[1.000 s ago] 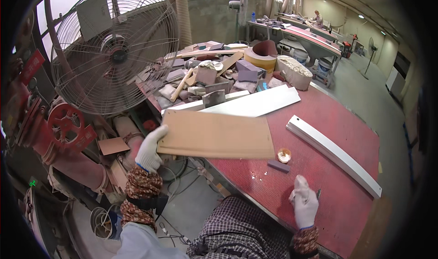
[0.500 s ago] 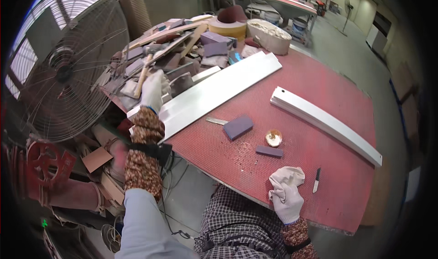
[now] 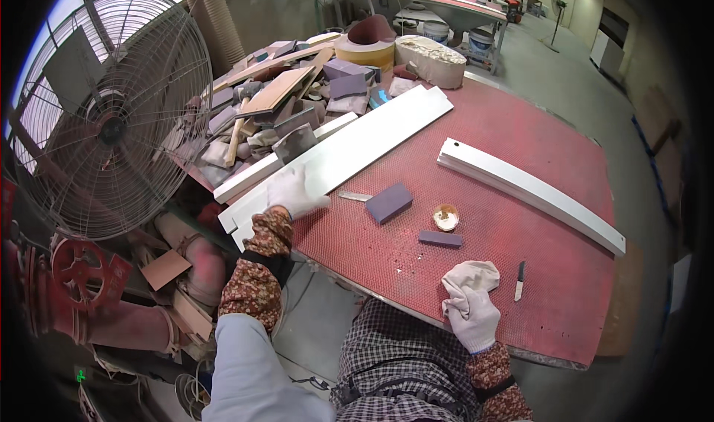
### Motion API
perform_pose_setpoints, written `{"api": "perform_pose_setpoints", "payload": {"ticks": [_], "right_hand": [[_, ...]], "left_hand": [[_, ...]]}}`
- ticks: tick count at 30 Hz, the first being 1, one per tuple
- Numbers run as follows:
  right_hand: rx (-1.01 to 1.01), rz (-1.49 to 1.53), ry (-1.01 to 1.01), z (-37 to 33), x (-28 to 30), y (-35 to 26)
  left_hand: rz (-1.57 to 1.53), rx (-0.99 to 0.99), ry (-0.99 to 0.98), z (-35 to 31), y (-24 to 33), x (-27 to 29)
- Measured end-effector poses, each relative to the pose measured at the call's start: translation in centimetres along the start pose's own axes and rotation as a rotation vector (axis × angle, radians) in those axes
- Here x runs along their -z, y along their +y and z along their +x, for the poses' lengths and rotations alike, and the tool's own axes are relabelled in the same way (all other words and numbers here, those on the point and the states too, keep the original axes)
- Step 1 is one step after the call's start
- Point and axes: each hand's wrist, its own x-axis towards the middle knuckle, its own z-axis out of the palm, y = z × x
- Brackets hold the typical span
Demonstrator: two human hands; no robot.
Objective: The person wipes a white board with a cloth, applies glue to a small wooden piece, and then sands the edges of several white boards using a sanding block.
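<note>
My left hand (image 3: 295, 192), in a white glove, is over the near end of a long white board (image 3: 372, 143), fingers apart and holding nothing. I cannot tell whether it touches the board. Near the front edge of the red table, my gloved right hand (image 3: 474, 324) is closed on a crumpled off-white cloth (image 3: 471, 277). To its right lies a small knife (image 3: 520, 282). Ahead of the cloth are a thin purple sanding block (image 3: 440, 239) and a small round cup of whitish paste (image 3: 445, 217). A larger purple block (image 3: 390, 203) lies beside a flat metal blade (image 3: 355, 196).
A curved white piece (image 3: 532, 195) rests on the red table (image 3: 520, 132) at the right. Scrap blocks, a hammer (image 3: 236, 133) and a tan panel (image 3: 277, 92) are piled at the back left. A large caged fan (image 3: 111, 124) stands left. Tape rolls (image 3: 364, 49) sit behind.
My left hand has come back from the scrap pile, nearer and to the right, over the white board. On the pile, the tan panel now shows its broad face. My right hand keeps the cloth.
</note>
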Motion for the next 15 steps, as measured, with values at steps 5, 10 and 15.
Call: {"api": "perform_pose_setpoints", "payload": {"ticks": [5, 10, 15], "right_hand": [[0.073, -0.061, 0.044, -0.1, -0.5, 1.0], [0.074, -0.087, 0.080, -0.4, -0.5, 1.0], [0.090, -0.037, 0.077, -0.2, -0.4, 0.8]], "left_hand": [[0.181, 0.041, 0.210, -0.9, 0.7, -1.1], [0.087, 0.106, 0.099, -0.1, 1.2, 0.7], [0.046, 0.124, 0.080, -0.2, 1.6, 1.1]]}}
